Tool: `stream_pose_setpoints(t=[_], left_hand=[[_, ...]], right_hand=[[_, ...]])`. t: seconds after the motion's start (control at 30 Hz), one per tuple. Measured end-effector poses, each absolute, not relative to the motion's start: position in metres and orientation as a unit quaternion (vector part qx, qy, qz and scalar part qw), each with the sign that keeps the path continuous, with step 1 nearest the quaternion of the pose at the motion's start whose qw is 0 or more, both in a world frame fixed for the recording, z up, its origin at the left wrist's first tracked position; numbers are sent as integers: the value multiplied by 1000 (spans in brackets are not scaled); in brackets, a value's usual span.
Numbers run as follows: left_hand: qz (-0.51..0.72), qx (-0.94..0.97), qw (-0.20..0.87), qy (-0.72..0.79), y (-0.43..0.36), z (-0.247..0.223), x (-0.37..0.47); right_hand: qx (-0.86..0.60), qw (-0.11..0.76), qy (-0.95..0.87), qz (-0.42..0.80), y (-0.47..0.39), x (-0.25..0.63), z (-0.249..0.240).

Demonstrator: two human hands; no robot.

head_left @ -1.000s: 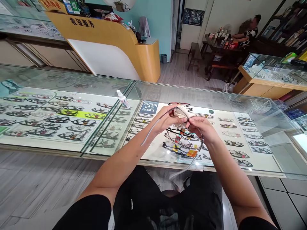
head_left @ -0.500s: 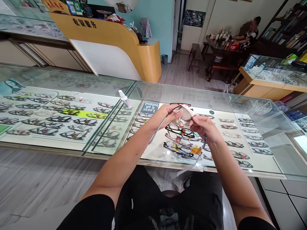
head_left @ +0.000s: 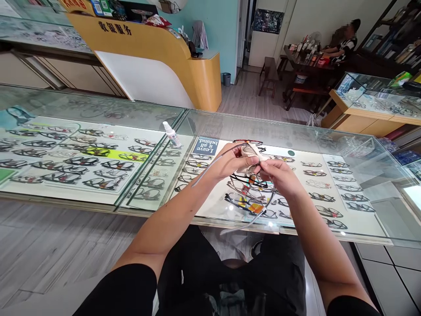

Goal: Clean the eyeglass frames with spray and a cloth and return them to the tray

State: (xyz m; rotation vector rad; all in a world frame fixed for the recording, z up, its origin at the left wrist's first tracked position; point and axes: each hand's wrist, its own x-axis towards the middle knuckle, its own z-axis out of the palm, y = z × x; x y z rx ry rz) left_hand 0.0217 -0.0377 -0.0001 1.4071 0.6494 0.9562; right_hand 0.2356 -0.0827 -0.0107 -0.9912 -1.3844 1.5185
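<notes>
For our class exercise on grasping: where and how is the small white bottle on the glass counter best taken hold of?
Hold the bottle around its body, below the narrower cap, probably from the side nearest the left hand: it stands cap up on the glass counter, and its sides are free.

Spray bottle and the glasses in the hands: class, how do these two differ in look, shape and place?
The spray bottle is mostly white; the held glasses have dark and grey parts.
The spray bottle has a compact body with a narrower top; the held glasses have long, thin arms, spread open.
The spray bottle stands on the glass counter, untouched; the held glasses are in the left hand and right hand.
</notes>
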Motion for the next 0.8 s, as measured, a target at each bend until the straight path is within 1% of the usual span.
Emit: stream_pose_setpoints(t=[0.07,0.13,0.2,0.27,0.33,0.47,0.67,0.8], left_hand=[[413,592,632,283,-36,1,21],[416,577,644,283,-36,4,20],[419,569,650,279,-37,8,18],[400,577,658,274,-40,12,17],[364,593,666,268,-42,14,18],[313,587,694,275,-41,10,18],[254,580,722,279,-36,3,14],[257,570,737,259,-37,5,16]], right_hand=[[-411,432,-595,539,-86,239,-6],[-422,473,-637,438,-92,241,0],[-408,517,-680,323,-98,241,5],[-370,532,-722,242,-102,239,9],[-332,519,-759,210,-105,237,10],[-287,492,-798,197,-105,238,8],[-298,440,-834,149,-104,242,2],[-308,463,-826,93,-106,240,2]])
